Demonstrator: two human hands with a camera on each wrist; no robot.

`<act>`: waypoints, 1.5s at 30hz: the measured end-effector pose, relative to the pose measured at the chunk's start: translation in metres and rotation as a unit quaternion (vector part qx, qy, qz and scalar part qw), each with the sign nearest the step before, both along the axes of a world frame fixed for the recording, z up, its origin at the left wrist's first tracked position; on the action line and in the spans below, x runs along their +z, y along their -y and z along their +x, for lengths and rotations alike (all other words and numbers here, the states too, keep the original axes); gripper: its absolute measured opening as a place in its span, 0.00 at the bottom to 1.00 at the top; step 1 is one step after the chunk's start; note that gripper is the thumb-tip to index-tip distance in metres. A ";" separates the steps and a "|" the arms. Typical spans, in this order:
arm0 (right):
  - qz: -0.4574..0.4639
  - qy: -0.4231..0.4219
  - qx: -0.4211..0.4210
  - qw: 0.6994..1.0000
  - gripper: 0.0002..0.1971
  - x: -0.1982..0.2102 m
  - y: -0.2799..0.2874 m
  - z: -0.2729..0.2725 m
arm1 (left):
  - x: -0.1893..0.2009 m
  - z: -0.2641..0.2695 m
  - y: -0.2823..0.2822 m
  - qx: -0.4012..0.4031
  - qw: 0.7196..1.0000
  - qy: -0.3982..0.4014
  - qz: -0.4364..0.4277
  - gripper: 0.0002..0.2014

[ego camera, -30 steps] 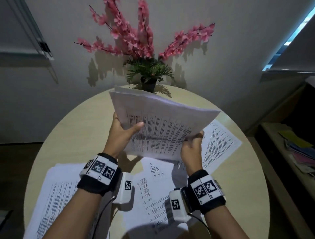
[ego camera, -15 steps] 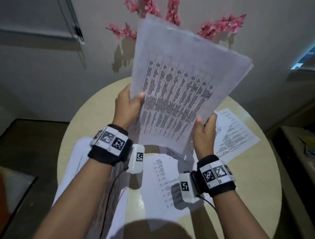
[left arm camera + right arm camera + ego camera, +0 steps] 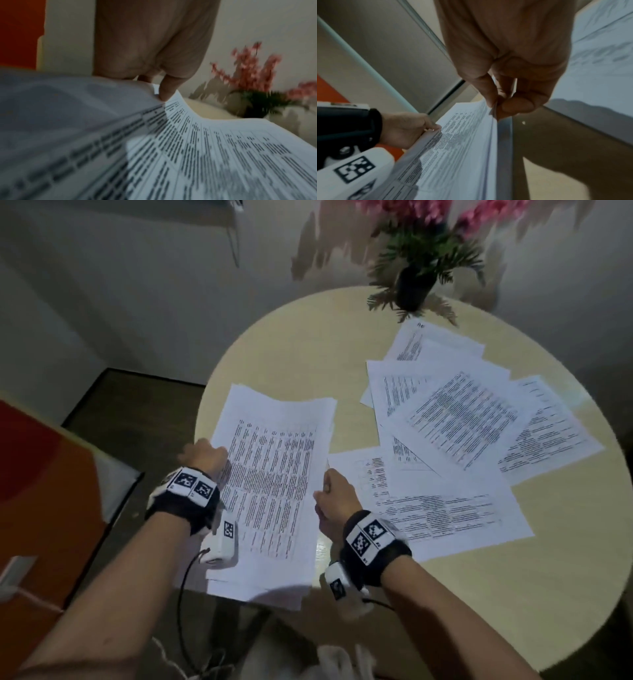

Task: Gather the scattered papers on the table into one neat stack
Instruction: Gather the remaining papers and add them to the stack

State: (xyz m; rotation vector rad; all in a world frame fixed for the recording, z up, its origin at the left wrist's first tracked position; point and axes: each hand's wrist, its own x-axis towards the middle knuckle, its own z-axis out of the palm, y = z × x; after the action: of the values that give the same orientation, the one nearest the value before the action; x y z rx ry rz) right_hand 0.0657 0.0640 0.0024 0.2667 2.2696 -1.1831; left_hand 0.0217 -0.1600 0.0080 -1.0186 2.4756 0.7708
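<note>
We have the gathered sheaf of white printed sheets at the left edge of the round pale wooden table, lying nearly flat with its near end hanging past the rim. Whether its underside is resting on the tabletop or just above it, we cannot tell. Our left hand pinches the sheaf's left long edge, and the left wrist view shows one fingertip pressed down on the top sheet there, bending the paper up around it. Our right hand pinches the right long edge; in the right wrist view the thumb and forefinger are closed on the edges of several sheets.

Just beside the right hand, the loose white printed pages are spread across the right half of the table, overlapping at different angles. The farthest one lies near the dark pot of pink artificial blossoms and green fronds at the back.

By our judgement the task is partly done, with this fan of pages not yet collected. The sheaf's near corners look stepped, not flush, so letting go here could leave an untidy pile. Because so much of it overhangs the rim, releasing both pinches at once could let it tip or slide to the floor. Reaching for the far sheet risks brushing the fronds and nudging the pot.
</note>
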 end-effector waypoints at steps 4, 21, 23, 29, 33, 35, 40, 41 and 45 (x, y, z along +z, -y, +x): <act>0.070 0.024 -0.013 0.997 0.08 -0.008 0.003 0.008 | -0.017 0.019 -0.010 0.010 1.000 -0.013 0.010 0.28; 0.171 0.023 -0.212 0.962 0.11 0.010 -0.163 -0.063 | 0.018 -0.072 -0.124 -0.147 0.984 -0.068 0.080 0.18; 0.198 0.043 -0.270 0.941 0.13 0.006 -0.200 -0.070 | 0.020 -0.091 -0.151 -0.171 0.974 -0.082 0.126 0.11; 0.222 0.105 -0.350 0.904 0.22 -0.001 -0.254 -0.089 | -0.003 -0.125 -0.224 -0.165 0.971 0.009 0.171 0.11; 0.225 0.093 -0.398 0.885 0.35 -0.013 -0.264 -0.112 | -0.030 -0.136 -0.254 -0.156 0.976 0.026 0.149 0.16; 0.240 0.105 -0.399 0.879 0.36 -0.015 -0.265 -0.126 | -0.036 -0.142 -0.267 -0.152 0.977 0.021 0.149 0.19; 0.238 0.121 -0.384 0.884 0.12 -0.023 -0.262 -0.149 | -0.041 -0.149 -0.281 -0.113 0.973 -0.052 0.195 0.19; 0.235 0.107 -0.392 0.883 0.12 -0.025 -0.264 -0.151 | -0.042 -0.152 -0.283 -0.094 0.969 -0.076 0.216 0.19; 0.228 0.063 -0.395 0.888 0.30 -0.025 -0.265 -0.147 | -0.034 -0.176 -0.292 -0.066 0.959 -0.156 0.229 0.22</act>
State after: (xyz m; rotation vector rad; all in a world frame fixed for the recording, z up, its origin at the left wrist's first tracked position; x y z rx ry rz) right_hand -0.0816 0.3287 -0.0226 1.5151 2.3447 -0.8934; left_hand -0.1548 0.1316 -0.0256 -0.5920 2.3977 1.4669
